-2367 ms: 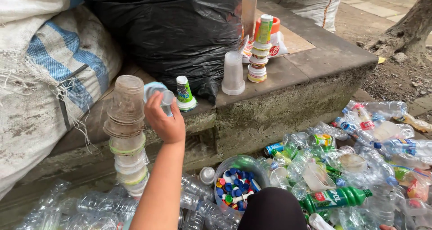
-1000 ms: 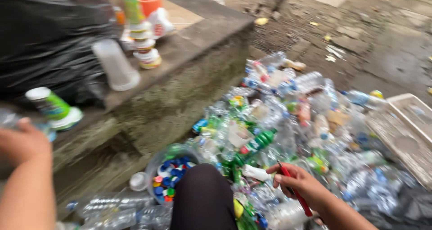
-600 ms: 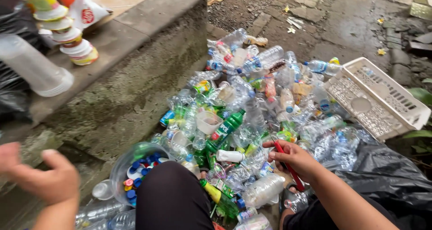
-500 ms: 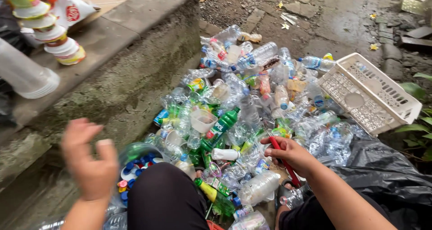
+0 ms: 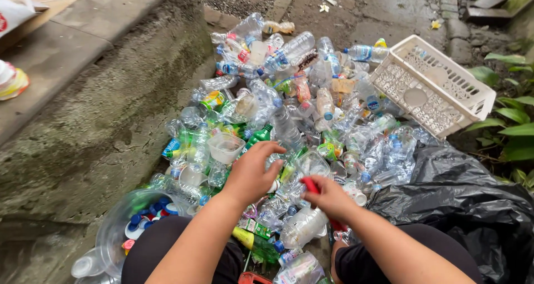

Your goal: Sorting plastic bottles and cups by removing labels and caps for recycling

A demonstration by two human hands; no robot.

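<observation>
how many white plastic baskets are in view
1: the white basket lies tilted at the upper right edge of the bottle pile, above the black bag. Others could be hidden.

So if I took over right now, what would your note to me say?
Left hand: open, fingers spread on the pile of empty plastic bottles.
Right hand: closed around a red-handled tool.
Nearby: clear bowl of coloured bottle caps by the left knee, white plastic basket tipped at the pile's far edge, black bag on the right.
Done: some caps are in the bowl.
Left: most bottles are still in the heap.
</observation>
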